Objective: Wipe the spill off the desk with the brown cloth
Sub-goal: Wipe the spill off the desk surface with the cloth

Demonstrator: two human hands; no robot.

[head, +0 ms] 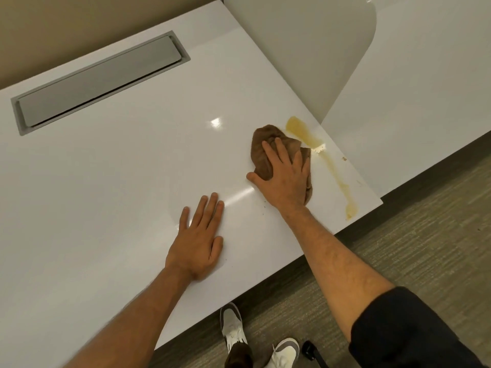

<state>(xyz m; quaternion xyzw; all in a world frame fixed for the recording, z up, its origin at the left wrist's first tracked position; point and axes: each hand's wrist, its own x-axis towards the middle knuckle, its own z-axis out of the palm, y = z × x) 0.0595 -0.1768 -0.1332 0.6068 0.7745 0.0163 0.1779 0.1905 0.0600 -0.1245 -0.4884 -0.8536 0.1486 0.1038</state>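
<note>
A crumpled brown cloth (265, 147) lies on the white desk (119, 181) near its right end. My right hand (284, 179) presses flat on top of the cloth, fingers spread over it. Just right of the cloth a yellowish spill (305, 132) runs as a long streak along the desk's right edge down to the front corner (349, 211). My left hand (199, 243) rests palm down on the bare desk, fingers apart, holding nothing.
A grey recessed cable hatch (98, 81) sits at the desk's back left. A white divider panel (305, 49) and a second white desk (425, 88) stand to the right. Carpet and my shoes (233, 328) lie below the front edge.
</note>
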